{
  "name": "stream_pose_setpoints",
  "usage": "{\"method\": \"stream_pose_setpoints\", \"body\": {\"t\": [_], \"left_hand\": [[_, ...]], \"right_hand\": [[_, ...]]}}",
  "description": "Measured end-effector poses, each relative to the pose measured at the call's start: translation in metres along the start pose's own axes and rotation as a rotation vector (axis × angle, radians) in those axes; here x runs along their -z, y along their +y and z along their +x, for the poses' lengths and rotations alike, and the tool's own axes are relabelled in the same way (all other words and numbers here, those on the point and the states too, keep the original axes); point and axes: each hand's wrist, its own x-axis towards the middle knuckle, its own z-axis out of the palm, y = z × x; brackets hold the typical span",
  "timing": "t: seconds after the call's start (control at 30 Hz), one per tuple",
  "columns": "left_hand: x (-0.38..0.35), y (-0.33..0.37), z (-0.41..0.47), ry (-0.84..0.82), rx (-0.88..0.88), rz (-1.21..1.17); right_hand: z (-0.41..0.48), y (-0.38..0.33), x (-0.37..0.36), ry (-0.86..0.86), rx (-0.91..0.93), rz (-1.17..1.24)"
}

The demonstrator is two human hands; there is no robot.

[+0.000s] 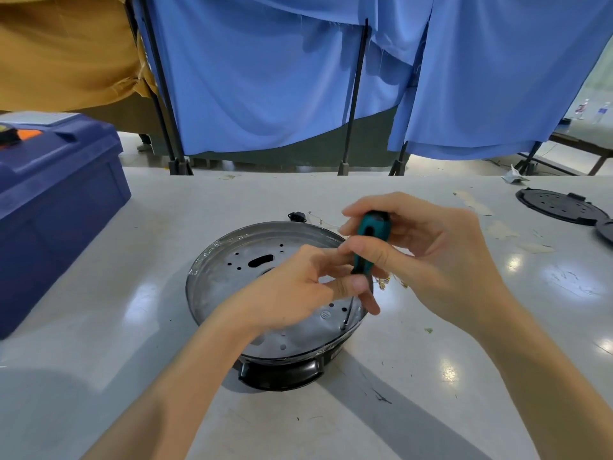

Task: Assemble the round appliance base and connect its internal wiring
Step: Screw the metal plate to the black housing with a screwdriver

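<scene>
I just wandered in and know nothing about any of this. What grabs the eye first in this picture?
In the middle, the right hand grips a green-handled screwdriver while the left hand pinches it lower down, the tip set in a hole of a shiny round metal base on the grey table. Blue curtains fill the background, and a dark blue box sits at the left.

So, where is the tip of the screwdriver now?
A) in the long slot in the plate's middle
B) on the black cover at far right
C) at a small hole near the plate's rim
C: the shaft of the screwdriver ends at a small hole beside the near right rim of the metal plate.
</scene>
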Motion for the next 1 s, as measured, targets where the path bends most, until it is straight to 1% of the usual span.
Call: {"method": "stream_pose_setpoints", "body": {"t": [0.07,0.13,0.2,0.27,0.37,0.47,0.53,0.67,0.77,0.87,1.0], "left_hand": [[-0.001,-0.005,0.001,0.06,0.077,0.095],[-0.006,-0.013,0.003,0.105,0.187,0.305],[-0.01,-0.017,0.003,0.064,0.216,0.532],[-0.011,-0.022,0.004,0.021,0.193,0.621],[-0.011,-0.025,0.004,0.048,0.14,0.635],[-0.009,-0.03,0.001,0.077,0.108,0.636],[-0.007,-0.032,-0.001,0.091,0.114,0.586],[-0.006,-0.032,-0.001,0.091,0.149,0.476],[-0.006,-0.034,-0.001,0.096,0.173,0.428],[-0.006,-0.034,-0.002,0.093,0.186,0.446],[-0.008,-0.031,0.0,0.149,0.16,0.467]], "right_hand": [[-0.001,0.0,-0.001,0.043,0.031,-0.102],[-0.001,0.002,-0.002,0.121,0.07,-0.214],[-0.001,0.007,-0.001,0.22,0.116,-0.338],[0.001,0.013,-0.003,0.295,0.147,-0.399],[0.004,0.02,-0.01,0.398,0.204,-0.412],[0.007,0.023,-0.019,0.463,0.266,-0.465],[0.009,0.022,-0.024,0.474,0.3,-0.505],[0.012,0.02,-0.03,0.431,0.354,-0.551],[0.013,0.018,-0.035,0.426,0.337,-0.561],[0.015,0.017,-0.039,0.448,0.311,-0.576],[0.019,0.016,-0.042,0.484,0.275,-0.639]]}}
